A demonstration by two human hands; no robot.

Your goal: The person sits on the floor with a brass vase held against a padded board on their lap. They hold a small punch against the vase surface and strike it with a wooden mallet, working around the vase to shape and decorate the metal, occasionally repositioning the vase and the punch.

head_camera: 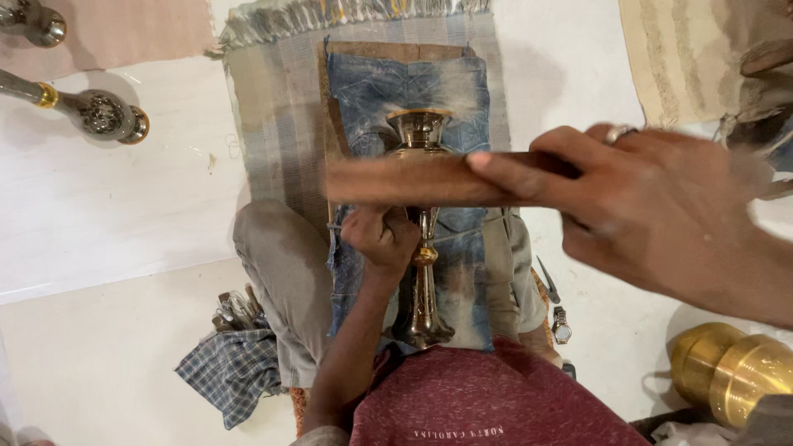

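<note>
Head view: right hand (661, 206) grips wooden stick (413, 180).

Person seated on the floor, viewed from overhead. Upper body wears a dark red, heathered short-sleeved shirt (487, 400) with small pale lettering across it. Legs are covered by grey-brown trousers (285, 272), the cloth creased at the bent knees. Both forearms are bare, with no sleeves reaching them. The left hand (382, 238) carries no jewellery that can be seen. The right hand (652, 206), large and blurred, bears a silver-coloured ring (619, 132) on one finger.
</note>
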